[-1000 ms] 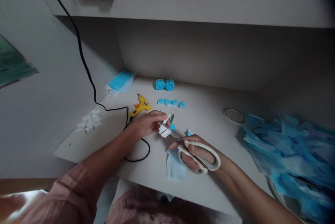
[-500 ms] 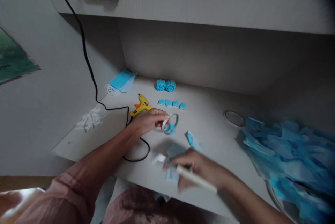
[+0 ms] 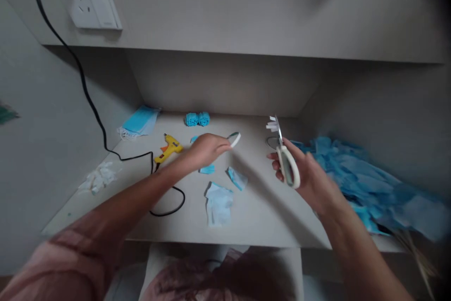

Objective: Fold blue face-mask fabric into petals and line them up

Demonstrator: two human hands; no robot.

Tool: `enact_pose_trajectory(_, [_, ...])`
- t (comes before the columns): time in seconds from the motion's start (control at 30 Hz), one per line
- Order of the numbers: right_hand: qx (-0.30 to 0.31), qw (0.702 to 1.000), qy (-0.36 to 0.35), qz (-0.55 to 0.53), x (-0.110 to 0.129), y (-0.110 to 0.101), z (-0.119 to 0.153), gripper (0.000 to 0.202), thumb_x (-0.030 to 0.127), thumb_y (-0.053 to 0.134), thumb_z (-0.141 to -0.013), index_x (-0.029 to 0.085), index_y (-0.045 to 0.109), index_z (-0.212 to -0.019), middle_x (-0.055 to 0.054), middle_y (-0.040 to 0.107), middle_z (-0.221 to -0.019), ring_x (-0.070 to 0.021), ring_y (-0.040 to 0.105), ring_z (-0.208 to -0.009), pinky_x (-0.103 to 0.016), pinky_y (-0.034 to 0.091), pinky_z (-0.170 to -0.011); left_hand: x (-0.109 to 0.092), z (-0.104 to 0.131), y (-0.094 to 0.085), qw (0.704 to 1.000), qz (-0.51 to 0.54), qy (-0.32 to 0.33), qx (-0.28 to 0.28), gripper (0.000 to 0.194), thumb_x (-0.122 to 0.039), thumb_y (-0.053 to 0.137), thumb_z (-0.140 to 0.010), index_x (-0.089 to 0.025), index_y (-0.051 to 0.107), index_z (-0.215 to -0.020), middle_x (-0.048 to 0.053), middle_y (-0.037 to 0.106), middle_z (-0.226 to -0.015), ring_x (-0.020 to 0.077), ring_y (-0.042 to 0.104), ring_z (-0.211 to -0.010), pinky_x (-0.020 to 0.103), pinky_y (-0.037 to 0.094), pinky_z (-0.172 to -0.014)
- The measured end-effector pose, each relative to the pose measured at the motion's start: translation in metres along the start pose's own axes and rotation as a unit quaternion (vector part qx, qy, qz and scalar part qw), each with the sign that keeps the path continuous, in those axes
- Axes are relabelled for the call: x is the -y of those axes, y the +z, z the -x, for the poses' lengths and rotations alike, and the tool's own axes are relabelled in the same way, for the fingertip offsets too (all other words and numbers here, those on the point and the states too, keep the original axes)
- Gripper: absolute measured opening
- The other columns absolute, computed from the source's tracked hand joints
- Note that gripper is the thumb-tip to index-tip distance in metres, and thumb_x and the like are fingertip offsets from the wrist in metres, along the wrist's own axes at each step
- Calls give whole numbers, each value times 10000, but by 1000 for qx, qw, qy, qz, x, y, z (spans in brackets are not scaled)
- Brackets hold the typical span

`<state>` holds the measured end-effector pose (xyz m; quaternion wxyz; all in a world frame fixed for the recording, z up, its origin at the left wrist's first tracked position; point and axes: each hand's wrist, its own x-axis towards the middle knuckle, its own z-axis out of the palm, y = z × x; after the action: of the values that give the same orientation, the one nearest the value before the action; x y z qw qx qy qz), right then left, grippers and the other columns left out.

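Observation:
My left hand pinches a thin white ring with a greenish inner side, which looks like a roll of tape, above the desk. My right hand grips scissors with white handles, raised on the right, blades pointing up. Several small white strips show at the blade tips; how they are attached I cannot tell. Below the hands lie a pale blue cut mask piece, a folded blue and white piece and a small blue piece. My left hand hides part of the small blue pieces behind it.
A yellow glue gun lies left, its black cord running up to a wall socket. Masks, blue rolled flowers and white scraps lie about. Blue pieces heap at right beside a thin ring. A shelf overhangs.
My right hand has lifted the scissors up and to the right, away from the pale blue piece. The ring in my left hand has turned nearly edge-on. The view has shifted.

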<state>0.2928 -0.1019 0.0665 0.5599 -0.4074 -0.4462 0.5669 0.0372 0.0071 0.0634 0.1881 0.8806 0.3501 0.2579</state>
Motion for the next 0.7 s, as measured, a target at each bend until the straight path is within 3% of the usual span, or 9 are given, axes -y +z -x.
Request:
enact_pose_trajectory(0.07, [-13, 998, -23, -61, -3, -4, 14, 534, 499, 645, -804, 288, 564, -1288, -67, 669, -1054, -155, 595, -786, -237, 494, -599, -7, -28, 31, 995, -92, 28, 38, 240, -220, 500, -900, -143, 711, -815, 93, 710, -881, 213, 619, -880, 314, 450, -817])
enact_pose_trajectory(0.17, [-40, 990, -32, -134, -7, -10, 30, 334, 324, 675, -785, 233, 650, -1105, -51, 693, -947, -123, 586, -697, -200, 468, -544, -12, -58, 69, 992, -94, 53, 58, 288, -25, 505, -790, -127, 720, -952, 120, 709, -1009, 227, 623, -1002, 316, 459, -898])
enact_pose_trajectory(0.27, [-67, 986, 23, -154, -8, -19, 41, 263, 316, 614, -822, 174, 662, -1039, -84, 720, -889, -145, 634, -675, -250, 529, -607, -18, -58, 79, 995, -71, 54, 36, 460, 8, 440, -779, -124, 661, -1160, 139, 652, -1200, 221, 577, -1127, 348, 425, -1002])
enact_pose_trajectory(0.3, [-68, 986, 41, -149, -9, -22, 43, 272, 332, 597, -837, 165, 658, -1043, -94, 727, -881, -164, 659, -689, -285, 551, -651, -22, -51, 77, 998, -47, 45, 22, 465, -22, 419, -810, -136, 638, -1203, 134, 635, -1233, 218, 564, -1148, 360, 422, -1013])
enact_pose_trajectory(0.37, [-53, 987, 65, -135, -11, -22, 44, 288, 355, 571, -863, 152, 649, -1052, -108, 735, -877, -197, 695, -719, -338, 570, -709, -36, -27, 69, 994, 111, -1, 5, 372, -169, 419, -890, -148, 645, -1185, 126, 665, -1161, 215, 605, -1060, 354, 475, -931])
enact_pose_trajectory(0.43, [-18, 989, 75, -126, -16, -14, 40, 297, 366, 555, -879, 143, 640, -1056, -116, 739, -876, -206, 709, -722, -342, 576, -702, -55, 5, 63, 953, 278, -79, 88, 439, -407, 385, -942, -119, 644, -1147, 138, 691, -1011, 195, 653, -810, 315, 523, -696])
enact_pose_trajectory(0.5, [22, 989, 79, -120, -21, -1, 33, 308, 361, 556, -878, 142, 626, -1083, -117, 741, -876, -203, 709, -691, -332, 578, -666, -75, 37, 61, 896, 398, -139, 141, 555, -510, 385, -926, -118, 512, -1298, 130, 677, -970, 161, 631, -654, 264, 474, -523])
enact_pose_trajectory(0.57, [60, 989, 83, -108, -26, 15, 27, 338, 361, 561, -870, 132, 613, -1114, -124, 741, -879, -203, 705, -667, -329, 577, -642, -89, 61, 66, 861, 462, -177, 118, 632, -514, 493, -887, -142, 373, -1384, 69, 654, -847, 127, 595, -577, 226, 438, -486])
enact_pose_trajectory(0.7, [104, 988, 99, -53, -29, 37, 23, 372, 418, 525, -882, 135, 596, -1114, -120, 731, -884, -205, 684, -618, -316, 554, -565, -92, 82, 81, 833, 511, -204, 53, 573, -538, 566, -833, -146, 431, -1229, 20, 595, -780, 101, 561, -537, 206, 422, -455])
